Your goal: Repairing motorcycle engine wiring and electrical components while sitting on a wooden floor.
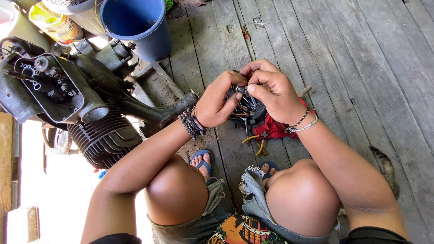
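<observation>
Two hands meet above the wooden floor (361, 68): my left hand (217, 101) and my right hand (271, 92) both pinch one small dark metal part (239, 89) between the fingertips, each grip narrow and closed on it. Under them lie a red cloth (273, 129) and yellow-handled pliers (257, 143). An engine (86, 104) lies near my left, beside a blue bucket (135, 25).

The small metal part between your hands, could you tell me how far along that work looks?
Done: the engine sits with its side cover off. In hand: the left hand and right hand pinch a small metal part. Left: loose parts and pliers lie on the plank floor.
</observation>
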